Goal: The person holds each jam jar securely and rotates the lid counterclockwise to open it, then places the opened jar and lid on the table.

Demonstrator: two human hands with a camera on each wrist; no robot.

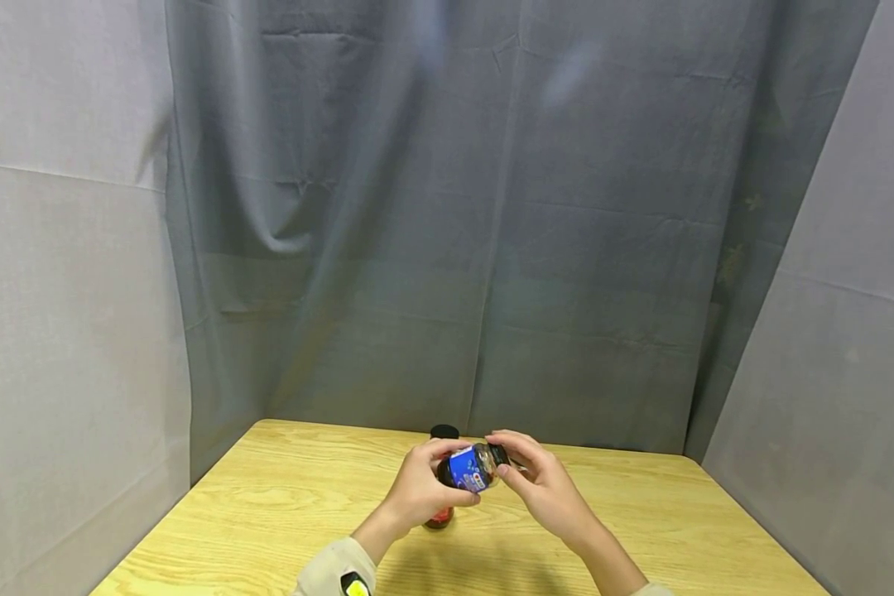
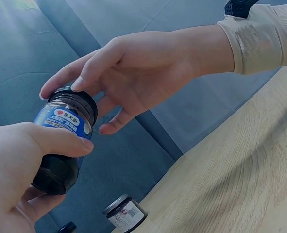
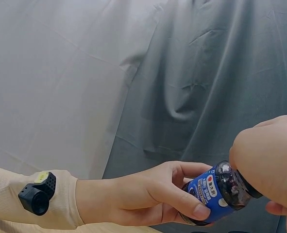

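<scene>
Left hand (image 1: 417,492) grips blue-labelled jar (image 1: 471,468) body; right hand (image 1: 540,484) fingers curl round its black lid (image 1: 498,454)

grey cloth backdrop (image 1: 447,207) | pale side panels | wooden table (image 1: 678,530)

Small dark glass jar (image 1: 472,468), blue label with white and red print, black lid on. Lying tilted on its side, held in the air above the bench (image 1: 283,497), lid end pointing right.
</scene>
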